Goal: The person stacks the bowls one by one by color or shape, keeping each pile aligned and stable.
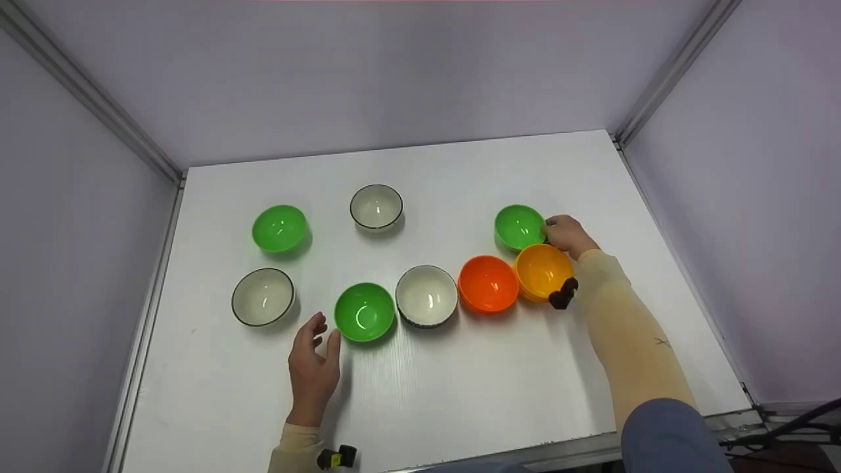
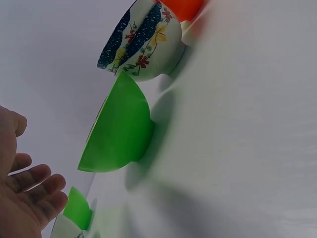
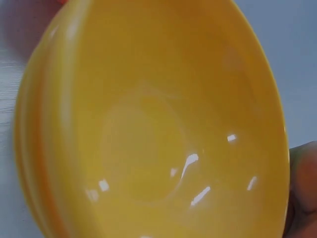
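Note:
My right hand point(image 1: 569, 235) grips the right rim of a green bowl point(image 1: 519, 227) at the back right. Just in front of that bowl, below the hand, stands a yellow bowl point(image 1: 544, 272); layered rims in the right wrist view show it is stacked. It fills that view point(image 3: 148, 124) and hides most of the hand. Near the front, my left hand point(image 1: 314, 371) hovers with fingers loosely bent, holding nothing. Beside its thumb is another green bowl point(image 1: 364, 313), and a gap shows between hand and bowl in the left wrist view.
Right of the front green bowl stand stacked white bowls point(image 1: 426, 296) with flowered sides and an orange bowl point(image 1: 487, 284). Farther left are a white bowl point(image 1: 263, 297) and a green bowl point(image 1: 280, 229). Another white bowl point(image 1: 376, 207) sits at the back. Walls enclose the white table point(image 1: 486, 374).

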Demonstrator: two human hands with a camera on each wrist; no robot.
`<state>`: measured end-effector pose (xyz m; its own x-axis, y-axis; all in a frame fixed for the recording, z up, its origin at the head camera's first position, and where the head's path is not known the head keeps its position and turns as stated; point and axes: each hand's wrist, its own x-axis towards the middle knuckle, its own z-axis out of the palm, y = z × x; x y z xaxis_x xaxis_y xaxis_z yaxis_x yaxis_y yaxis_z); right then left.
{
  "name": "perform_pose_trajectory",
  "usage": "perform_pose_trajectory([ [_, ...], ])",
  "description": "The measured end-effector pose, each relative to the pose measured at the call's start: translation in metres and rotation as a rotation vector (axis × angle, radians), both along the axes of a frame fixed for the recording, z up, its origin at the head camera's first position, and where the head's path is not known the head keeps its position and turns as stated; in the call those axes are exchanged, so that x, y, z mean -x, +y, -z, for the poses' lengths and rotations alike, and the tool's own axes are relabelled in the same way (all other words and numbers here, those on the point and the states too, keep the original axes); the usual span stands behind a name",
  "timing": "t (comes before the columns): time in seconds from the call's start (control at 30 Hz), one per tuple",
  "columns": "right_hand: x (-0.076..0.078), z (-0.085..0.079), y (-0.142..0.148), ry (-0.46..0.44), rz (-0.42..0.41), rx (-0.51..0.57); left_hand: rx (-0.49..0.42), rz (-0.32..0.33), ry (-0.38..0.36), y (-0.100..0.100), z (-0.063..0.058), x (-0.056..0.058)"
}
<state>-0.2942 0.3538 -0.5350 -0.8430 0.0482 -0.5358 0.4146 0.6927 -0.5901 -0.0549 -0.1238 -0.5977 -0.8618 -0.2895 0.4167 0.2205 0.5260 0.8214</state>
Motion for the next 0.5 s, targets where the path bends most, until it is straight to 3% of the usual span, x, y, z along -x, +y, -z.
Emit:
perform_pose_trajectory([
  [0.23,0.002,0.003,-0.002,0.117,-0.010,0.010,0.009,-0.003,-0.016,-0.001,-0.002,0.001],
  [0.5,0.005,-0.008,0.000,0.197,0.044,0.035,0.012,-0.007,-0.020,-0.002,-0.005,0.004],
])
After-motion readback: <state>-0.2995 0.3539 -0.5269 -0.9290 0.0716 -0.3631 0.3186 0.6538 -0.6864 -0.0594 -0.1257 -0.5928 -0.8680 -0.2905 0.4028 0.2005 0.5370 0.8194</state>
